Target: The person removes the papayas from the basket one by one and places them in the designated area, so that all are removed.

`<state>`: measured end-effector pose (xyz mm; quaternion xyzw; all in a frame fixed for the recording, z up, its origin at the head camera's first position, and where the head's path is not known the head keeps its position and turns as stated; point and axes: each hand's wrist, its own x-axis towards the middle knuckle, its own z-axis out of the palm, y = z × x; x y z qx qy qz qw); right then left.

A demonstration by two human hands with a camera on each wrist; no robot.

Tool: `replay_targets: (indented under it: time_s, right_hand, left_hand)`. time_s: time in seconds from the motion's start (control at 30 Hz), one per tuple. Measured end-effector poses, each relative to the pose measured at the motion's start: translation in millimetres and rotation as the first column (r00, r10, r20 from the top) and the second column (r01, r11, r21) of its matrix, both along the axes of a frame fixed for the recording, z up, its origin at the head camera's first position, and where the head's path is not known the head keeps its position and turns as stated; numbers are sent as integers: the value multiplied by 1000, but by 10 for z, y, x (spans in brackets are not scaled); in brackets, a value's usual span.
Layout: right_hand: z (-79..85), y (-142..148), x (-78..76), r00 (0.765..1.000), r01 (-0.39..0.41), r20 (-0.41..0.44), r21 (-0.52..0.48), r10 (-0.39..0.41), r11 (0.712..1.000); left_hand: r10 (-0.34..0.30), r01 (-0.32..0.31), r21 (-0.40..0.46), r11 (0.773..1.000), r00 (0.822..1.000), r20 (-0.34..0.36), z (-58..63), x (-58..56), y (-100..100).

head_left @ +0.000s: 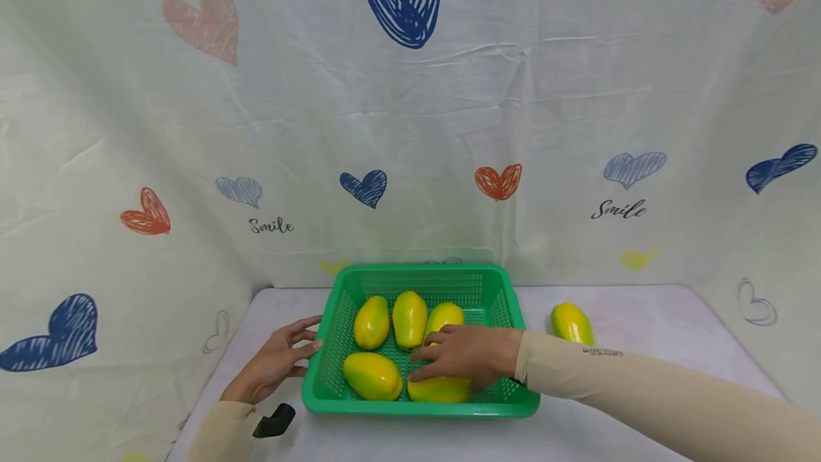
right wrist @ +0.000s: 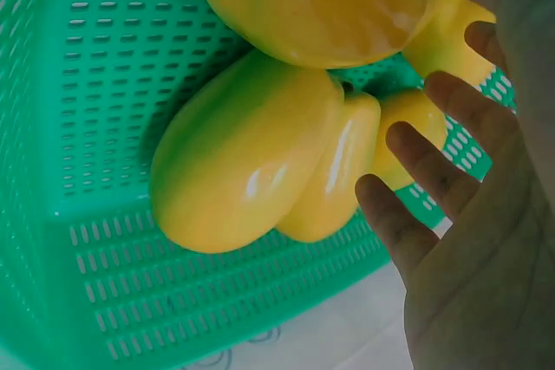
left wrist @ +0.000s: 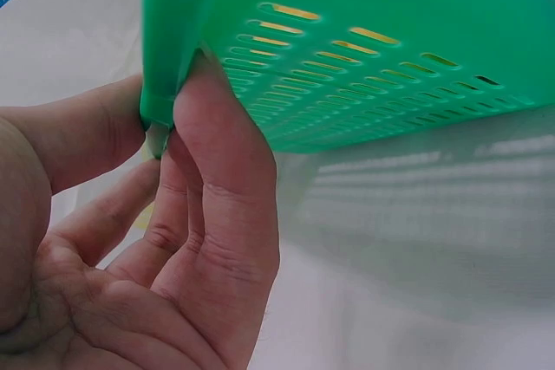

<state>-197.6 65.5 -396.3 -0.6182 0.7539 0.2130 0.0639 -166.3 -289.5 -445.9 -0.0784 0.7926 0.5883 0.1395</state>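
Soft, even light is spread over the heart-printed curtain [head_left: 449, 113], the left-edge blue heart [head_left: 70, 326] stretched by distortion. White glints are being thrown off a papaya [right wrist: 234, 162] in the right wrist view, where the right hand [right wrist: 481, 249] is sunk in dim shade; in the left wrist view, pale streaks are laid across the grey-shaded tabletop [left wrist: 408, 214].

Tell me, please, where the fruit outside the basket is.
In the head view, the fruit lies on the table, right of the green basket, beyond the right sleeve.
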Motion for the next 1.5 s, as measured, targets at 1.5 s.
replay_targets:
  time_s: [1.5]
  right_hand:
    - [186, 444, -39, 971, 220, 143, -225, -191, 949]
  left_hand:
    - [-8, 8, 15, 1000, 1000, 8, -3, -2, -2]
